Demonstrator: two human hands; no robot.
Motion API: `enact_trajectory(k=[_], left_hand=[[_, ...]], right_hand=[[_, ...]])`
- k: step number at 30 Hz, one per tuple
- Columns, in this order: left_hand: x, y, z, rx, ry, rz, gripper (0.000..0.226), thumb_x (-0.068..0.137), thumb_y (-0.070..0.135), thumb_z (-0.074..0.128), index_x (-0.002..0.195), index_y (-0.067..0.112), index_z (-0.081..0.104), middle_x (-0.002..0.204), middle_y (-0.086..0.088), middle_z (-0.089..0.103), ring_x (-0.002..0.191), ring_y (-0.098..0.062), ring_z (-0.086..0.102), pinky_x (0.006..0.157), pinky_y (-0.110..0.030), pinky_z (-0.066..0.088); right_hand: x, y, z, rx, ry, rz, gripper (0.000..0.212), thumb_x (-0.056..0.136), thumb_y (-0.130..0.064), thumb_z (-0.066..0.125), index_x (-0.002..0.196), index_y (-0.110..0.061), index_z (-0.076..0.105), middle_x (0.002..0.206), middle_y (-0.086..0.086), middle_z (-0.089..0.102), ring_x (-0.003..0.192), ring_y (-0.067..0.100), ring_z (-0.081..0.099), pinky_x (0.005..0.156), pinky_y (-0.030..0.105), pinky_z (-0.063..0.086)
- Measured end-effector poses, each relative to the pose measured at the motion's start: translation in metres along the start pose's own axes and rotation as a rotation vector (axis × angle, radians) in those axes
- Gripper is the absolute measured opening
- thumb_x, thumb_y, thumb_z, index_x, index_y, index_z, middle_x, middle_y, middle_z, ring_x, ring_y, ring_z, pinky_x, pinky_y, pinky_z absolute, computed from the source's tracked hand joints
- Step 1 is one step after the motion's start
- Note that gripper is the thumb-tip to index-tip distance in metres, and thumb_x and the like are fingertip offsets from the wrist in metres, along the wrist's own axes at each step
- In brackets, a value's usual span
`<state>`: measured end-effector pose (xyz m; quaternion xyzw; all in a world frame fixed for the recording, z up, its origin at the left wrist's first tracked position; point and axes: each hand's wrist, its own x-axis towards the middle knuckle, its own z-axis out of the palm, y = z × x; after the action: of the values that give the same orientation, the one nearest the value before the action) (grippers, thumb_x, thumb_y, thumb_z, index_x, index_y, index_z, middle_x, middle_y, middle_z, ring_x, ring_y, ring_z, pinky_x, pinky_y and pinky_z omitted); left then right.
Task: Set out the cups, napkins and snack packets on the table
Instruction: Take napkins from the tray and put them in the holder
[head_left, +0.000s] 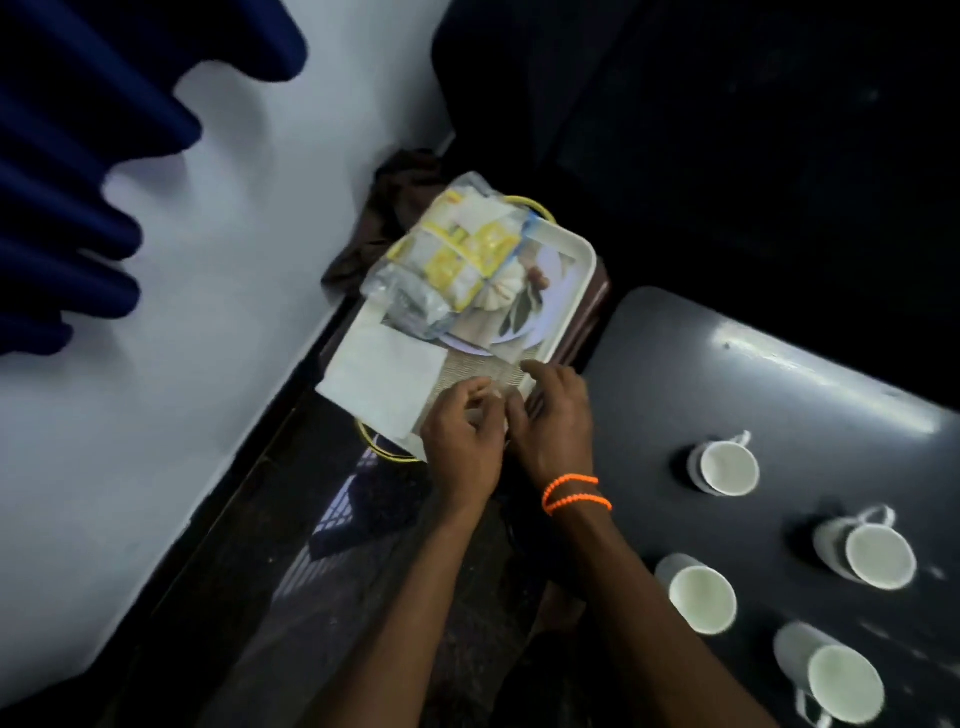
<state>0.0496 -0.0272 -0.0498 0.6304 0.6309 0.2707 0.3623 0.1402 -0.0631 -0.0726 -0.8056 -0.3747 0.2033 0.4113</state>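
Observation:
A white tray (574, 260) sits left of the dark table (779, 384). It carries a pile of yellow and clear snack packets (452, 254) at its far end and a stack of white napkins (384, 374) at its near left corner. Both hands meet over the tray's near edge. My left hand (460, 436) and my right hand (553, 415), which wears an orange bead bracelet, pinch a white napkin between their fingertips; most of that napkin is hidden by the fingers. Several white cups (724, 467) stand on the table at the right.
A white wall (234, 260) with a blue curtain (67, 171) runs along the left. A brown cloth (384, 218) lies behind the tray. A yellow-rimmed stand (387, 452) shows under the tray. The floor below is dark.

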Motion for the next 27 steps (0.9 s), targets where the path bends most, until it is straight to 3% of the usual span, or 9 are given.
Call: enact_trajectory(k=[3,7,11,15,18,20,23,25,27], left_hand=[[0.026,-0.021,-0.030,0.017,0.220,-0.013,0.023,0.087,0.007,0.068,0.108,0.006,0.077,0.104,-0.009,0.072,0.093,-0.025,0.070,0.088,-0.043,0.058],[0.051,-0.058,-0.060,0.046,0.452,-0.212,0.040,0.087,0.001,0.067,0.126,0.008,0.069,0.128,-0.016,0.057,0.096,-0.019,0.059,0.082,-0.018,0.043],[0.063,-0.085,-0.070,-0.081,0.451,-0.493,0.044,0.085,0.003,0.069,0.129,0.005,0.064,0.126,-0.017,0.067,0.096,-0.026,0.068,0.079,-0.032,0.051],[0.061,-0.093,-0.069,-0.227,0.467,-0.546,0.027,0.088,0.004,0.071,0.114,0.008,0.072,0.101,-0.006,0.075,0.089,-0.021,0.072,0.084,-0.033,0.056],[0.062,-0.091,-0.067,-0.207,0.489,-0.525,0.027,0.088,0.004,0.071,0.115,0.009,0.072,0.102,-0.007,0.076,0.078,-0.006,0.067,0.078,-0.027,0.053],[0.064,-0.089,-0.067,-0.175,0.518,-0.499,0.028,0.089,0.008,0.070,0.117,0.009,0.070,0.106,-0.008,0.076,0.084,-0.016,0.070,0.079,-0.030,0.054],[0.068,-0.078,-0.066,-0.159,0.544,-0.395,0.030,0.094,0.019,0.069,0.122,0.007,0.069,0.112,-0.013,0.073,0.094,-0.024,0.070,0.082,-0.031,0.057],[0.069,-0.064,-0.061,-0.247,0.560,-0.363,0.033,0.098,0.027,0.067,0.124,0.006,0.068,0.116,-0.012,0.072,0.095,-0.017,0.069,0.078,-0.016,0.054],[0.068,-0.050,-0.054,-0.449,0.544,-0.460,0.037,0.102,0.034,0.061,0.127,0.007,0.067,0.123,-0.012,0.072,0.107,-0.021,0.070,0.090,-0.023,0.058]], right_hand=[[0.024,-0.019,0.038,-0.012,-0.171,0.013,0.035,0.084,-0.013,0.072,0.118,-0.002,0.071,0.113,0.021,0.067,0.112,0.042,0.060,0.098,0.045,0.049],[0.046,-0.040,0.083,-0.259,-0.262,0.032,0.041,0.089,-0.039,0.067,0.114,-0.007,0.070,0.113,0.017,0.063,0.113,0.040,0.056,0.091,0.046,0.047],[0.049,-0.056,0.117,-0.375,-0.268,0.028,0.057,0.082,-0.051,0.070,0.121,-0.011,0.062,0.122,0.013,0.058,0.117,0.037,0.050,0.095,0.048,0.040],[0.050,-0.066,0.132,-0.389,-0.343,0.067,0.057,0.084,-0.043,0.071,0.128,-0.010,0.059,0.131,0.013,0.055,0.126,0.037,0.045,0.105,0.050,0.036],[0.055,-0.068,0.130,-0.230,-0.406,0.032,0.037,0.080,-0.025,0.072,0.113,-0.010,0.069,0.122,0.014,0.062,0.118,0.036,0.053,0.097,0.041,0.044],[0.057,-0.071,0.122,-0.048,-0.406,0.001,0.024,0.075,-0.015,0.074,0.097,-0.007,0.070,0.101,0.013,0.067,0.096,0.032,0.061,0.076,0.031,0.043],[0.063,-0.073,0.103,0.139,-0.368,0.029,0.014,0.072,-0.012,0.078,0.081,-0.014,0.068,0.072,0.001,0.064,0.065,0.019,0.058,0.062,0.026,0.039],[0.068,-0.069,0.088,0.284,-0.337,0.149,0.016,0.072,-0.012,0.080,0.077,-0.015,0.066,0.071,0.007,0.066,0.066,0.025,0.065,0.060,0.035,0.051],[0.072,-0.065,0.071,0.519,-0.311,0.346,0.018,0.072,-0.009,0.082,0.078,-0.014,0.066,0.084,0.021,0.071,0.082,0.043,0.071,0.069,0.055,0.062]])
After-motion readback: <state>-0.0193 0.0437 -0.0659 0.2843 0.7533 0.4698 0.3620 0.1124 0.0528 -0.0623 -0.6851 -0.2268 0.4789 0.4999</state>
